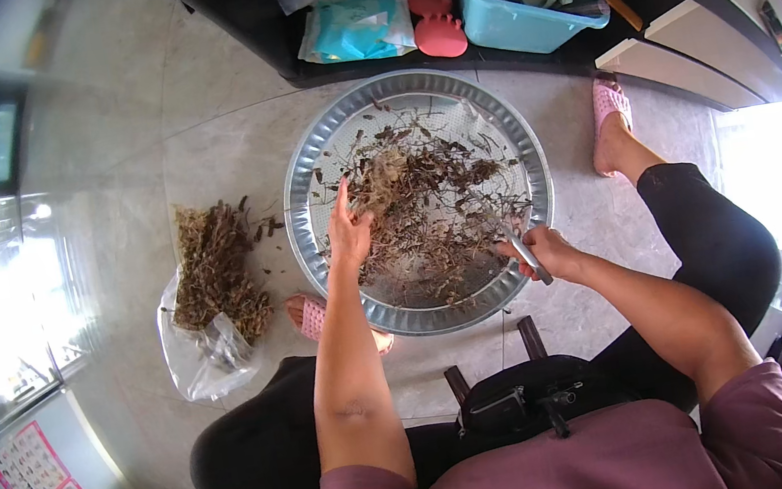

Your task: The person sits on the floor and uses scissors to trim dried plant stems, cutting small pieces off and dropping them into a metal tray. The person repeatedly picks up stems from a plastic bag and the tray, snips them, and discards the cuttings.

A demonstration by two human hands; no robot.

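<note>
A round metal pan point(436, 320) with a fluted rim rests on the floor before me. Dried plant stems and leaves point(430, 201) lie scattered over its dimpled bottom. My left hand point(350, 234) is over the pan's left side, forefinger stretched out and thumb apart, beside a paler tuft of dried plant point(384, 175). At the lower right rim, my right hand point(545, 253) grips a grey metal-handled tool point(527, 253). The tool's far end points into the plant matter and is hard to make out, so its kind is unclear.
Left of the pan, a bundle of dried plants point(213, 271) sticks out of a clear plastic bag point(189, 366). Beyond the pan, a low dark shelf holds a light-blue plastic bin point(518, 28), a turquoise wipes pack point(355, 30) and red plastic items point(440, 36). My pink slippers point(609, 102) flank the pan.
</note>
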